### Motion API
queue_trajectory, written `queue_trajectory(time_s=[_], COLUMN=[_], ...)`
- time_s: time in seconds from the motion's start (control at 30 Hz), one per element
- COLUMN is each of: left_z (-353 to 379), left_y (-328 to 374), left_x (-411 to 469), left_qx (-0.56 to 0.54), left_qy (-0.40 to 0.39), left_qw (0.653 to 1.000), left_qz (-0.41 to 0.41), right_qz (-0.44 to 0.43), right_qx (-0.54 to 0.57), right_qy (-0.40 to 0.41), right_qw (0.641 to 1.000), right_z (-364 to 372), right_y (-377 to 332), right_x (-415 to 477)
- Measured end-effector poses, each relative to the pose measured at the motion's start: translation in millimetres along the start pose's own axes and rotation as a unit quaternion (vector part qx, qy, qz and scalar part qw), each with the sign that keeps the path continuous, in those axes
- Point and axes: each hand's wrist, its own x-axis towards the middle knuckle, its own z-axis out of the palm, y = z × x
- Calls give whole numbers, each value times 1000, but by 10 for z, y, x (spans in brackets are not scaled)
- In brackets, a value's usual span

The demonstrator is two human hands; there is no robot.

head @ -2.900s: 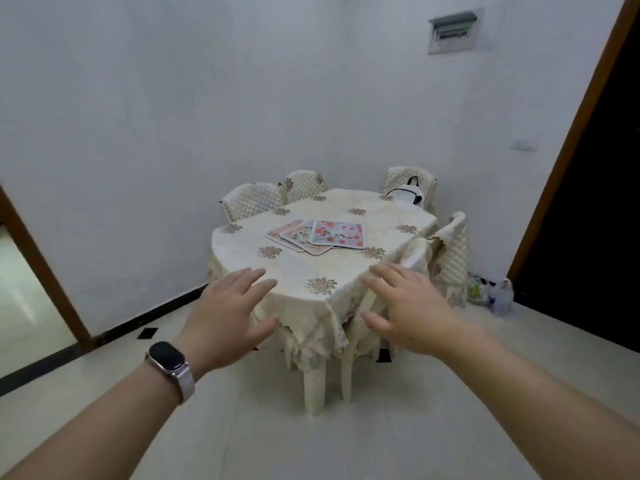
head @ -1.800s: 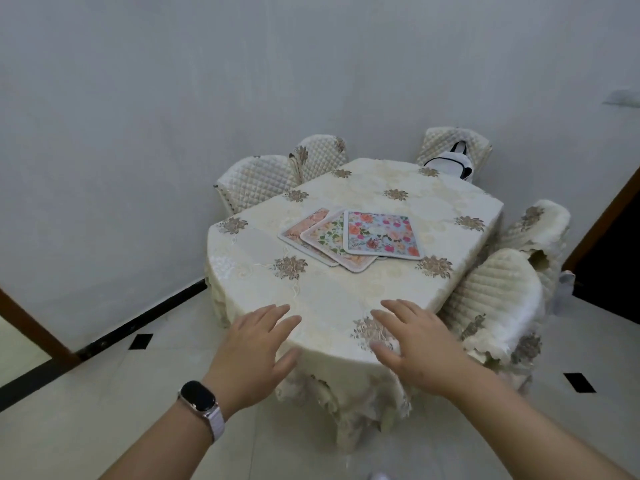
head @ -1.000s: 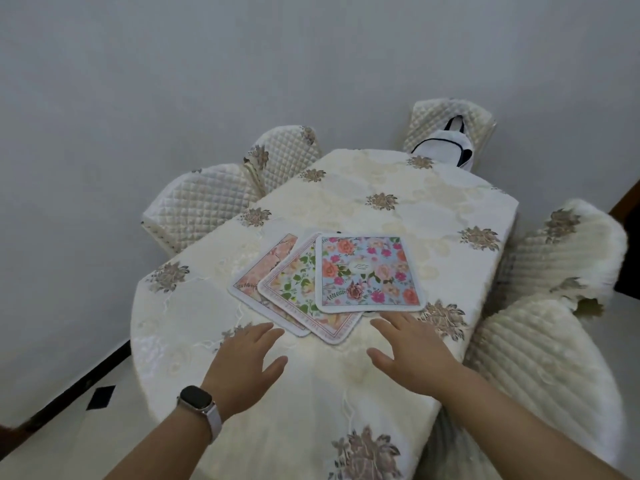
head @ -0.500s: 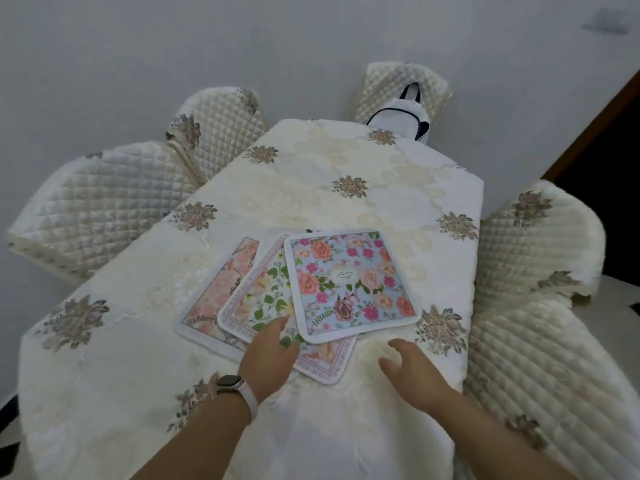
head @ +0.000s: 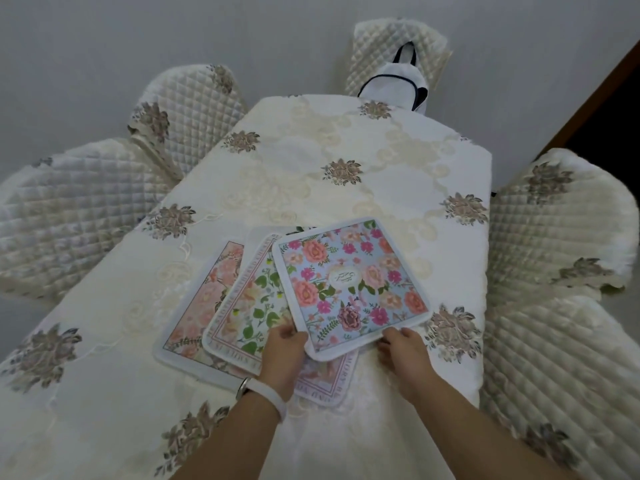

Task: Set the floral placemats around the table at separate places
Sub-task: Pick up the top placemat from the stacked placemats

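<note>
A plain pale grey wall (head: 138, 36) is closing off the far side of the room, evenly lit and showing no hard shadows. A dark wooden door frame (head: 613, 81) is slanting across the upper right corner, with a dark opening (head: 620, 133) lying beyond it. The bench (head: 398, 181) is standing centrally, wearing a cream tablecloth (head: 104, 341) embroidered with brownish flower motifs. Chairs in quilted cream covers are ringing it: near left chair (head: 69, 209), far left chair (head: 187, 105), end chair (head: 391, 43), far right chair (head: 561, 216), near right chair (head: 554, 375). A white bag (head: 394, 84) with dark trim is sitting at the end chair, just behind the bench's far edge.
</note>
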Motion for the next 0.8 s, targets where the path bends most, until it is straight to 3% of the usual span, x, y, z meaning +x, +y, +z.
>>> queue_trajectory(time_s=[0.13, 0.33, 0.57, 0.8], left_z=[158, 424, 491, -149], left_y=[-63, -363, -812, -669], left_x=[38, -222, -653, -323], left_qx=[32, -29, -85, -206], left_qy=[-40, -36, -46, 27], left_qw=[998, 999, 991, 977], left_qz=[34, -3, -94, -55], right_qz=[27, 42, 20, -6], right_qx=[108, 191, 128, 38], right_qy=[-6, -31, -27, -46], right_qw=[994, 980, 991, 998], right_z=[15, 20, -140, -550], right_y=[46, 77, 317, 406], right_x=[111, 132, 77, -86])
